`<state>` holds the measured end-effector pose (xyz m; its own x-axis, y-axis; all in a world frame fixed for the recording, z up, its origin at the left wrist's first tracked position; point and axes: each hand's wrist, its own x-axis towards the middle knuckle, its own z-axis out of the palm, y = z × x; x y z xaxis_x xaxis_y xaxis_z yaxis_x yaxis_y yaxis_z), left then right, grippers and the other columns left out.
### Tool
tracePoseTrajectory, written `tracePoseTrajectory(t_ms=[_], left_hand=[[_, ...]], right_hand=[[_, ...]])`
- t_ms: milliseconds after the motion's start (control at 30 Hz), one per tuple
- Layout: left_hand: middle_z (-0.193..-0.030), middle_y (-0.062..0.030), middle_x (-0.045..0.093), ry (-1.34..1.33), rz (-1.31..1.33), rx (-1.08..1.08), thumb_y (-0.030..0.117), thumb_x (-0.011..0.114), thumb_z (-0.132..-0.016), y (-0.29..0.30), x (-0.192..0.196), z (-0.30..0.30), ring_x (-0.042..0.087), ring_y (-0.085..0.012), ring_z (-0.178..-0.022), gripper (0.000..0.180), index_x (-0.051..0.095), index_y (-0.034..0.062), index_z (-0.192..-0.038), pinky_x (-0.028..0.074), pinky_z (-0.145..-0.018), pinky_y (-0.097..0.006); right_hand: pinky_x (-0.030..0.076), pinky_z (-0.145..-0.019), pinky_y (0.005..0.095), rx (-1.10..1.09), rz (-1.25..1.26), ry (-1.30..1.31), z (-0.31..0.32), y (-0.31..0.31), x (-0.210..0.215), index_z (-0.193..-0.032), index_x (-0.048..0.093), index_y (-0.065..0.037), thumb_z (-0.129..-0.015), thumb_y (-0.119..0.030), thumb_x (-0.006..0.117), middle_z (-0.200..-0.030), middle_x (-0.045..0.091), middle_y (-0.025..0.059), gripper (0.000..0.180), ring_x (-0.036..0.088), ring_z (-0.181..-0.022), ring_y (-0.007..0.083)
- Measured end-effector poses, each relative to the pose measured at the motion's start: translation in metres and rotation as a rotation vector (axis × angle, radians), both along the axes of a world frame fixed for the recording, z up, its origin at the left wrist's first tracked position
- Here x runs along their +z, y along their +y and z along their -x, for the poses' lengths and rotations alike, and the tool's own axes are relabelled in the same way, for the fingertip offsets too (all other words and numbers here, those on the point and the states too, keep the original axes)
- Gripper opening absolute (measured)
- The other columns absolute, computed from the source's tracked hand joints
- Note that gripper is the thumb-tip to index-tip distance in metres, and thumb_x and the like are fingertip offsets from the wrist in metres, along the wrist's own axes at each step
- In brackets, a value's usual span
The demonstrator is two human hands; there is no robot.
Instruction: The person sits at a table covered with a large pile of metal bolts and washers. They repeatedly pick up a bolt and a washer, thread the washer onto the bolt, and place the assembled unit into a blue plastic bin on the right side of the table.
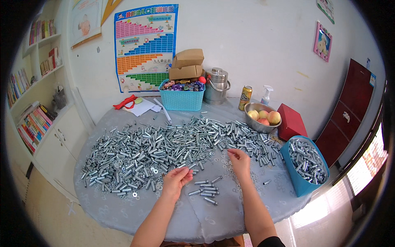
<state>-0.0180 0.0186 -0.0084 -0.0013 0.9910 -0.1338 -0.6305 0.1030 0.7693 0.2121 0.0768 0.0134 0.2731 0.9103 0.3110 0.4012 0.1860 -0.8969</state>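
Now the left hand is open, palm up, near the table's front edge beside a small bunch of metal sleeves. Right hand reaches the big pile of sleeves, fingers curled; I cannot tell if it holds one.

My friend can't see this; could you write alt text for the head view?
A person's left hand and right hand pick through metal sleeves heaped across a round table, a small sorted pile between them.
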Motion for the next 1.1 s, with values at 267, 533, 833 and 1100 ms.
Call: tracePoseTrajectory(t_ms=[267,533,833,1100], left_hand=[[-0.089,-0.0141,0.063,-0.032,0.012,0.033,0.006,0.060,-0.082,0.002,-0.001,0.002,0.061,-0.0161,-0.072,0.013,0.059,-0.0007,-0.093,0.053,-0.069,-0.029],[-0.088,-0.0131,0.063,-0.035,0.006,0.027,0.006,0.060,-0.081,0.003,-0.003,0.001,0.061,-0.0152,-0.071,0.013,0.059,0.0003,-0.093,0.053,-0.067,-0.028],[-0.088,-0.0125,0.063,-0.008,0.010,0.020,0.008,0.061,-0.082,0.000,-0.003,0.000,0.061,-0.0150,-0.071,0.014,0.059,0.0000,-0.093,0.053,-0.067,-0.028],[-0.087,-0.0126,0.063,-0.026,0.014,-0.014,0.007,0.062,-0.081,0.002,-0.004,0.000,0.062,-0.0166,-0.073,0.013,0.059,0.0000,-0.091,0.054,-0.067,-0.030]], right_hand=[[0.048,-0.068,0.0313,0.072,-0.052,-0.378,-0.013,0.012,-0.033,-0.088,0.067,-0.006,-0.073,-0.009,0.062,-0.082,0.063,0.0120,0.016,0.060,-0.074,0.0239],[0.043,-0.081,0.0371,0.180,-0.250,-0.648,0.020,0.016,-0.044,-0.093,0.064,-0.006,-0.072,-0.018,0.065,-0.093,0.061,0.0107,0.024,0.055,-0.090,0.0290],[0.042,-0.075,0.0369,0.150,-0.271,-0.718,0.028,0.006,-0.029,-0.082,0.067,-0.008,-0.068,-0.023,0.069,-0.084,0.061,0.0072,0.021,0.054,-0.082,0.0271],[0.043,-0.074,0.0357,0.210,-0.178,-0.778,0.026,0.009,-0.032,-0.084,0.066,-0.007,-0.067,-0.022,0.070,-0.080,0.062,0.0076,0.023,0.055,-0.081,0.0258]])
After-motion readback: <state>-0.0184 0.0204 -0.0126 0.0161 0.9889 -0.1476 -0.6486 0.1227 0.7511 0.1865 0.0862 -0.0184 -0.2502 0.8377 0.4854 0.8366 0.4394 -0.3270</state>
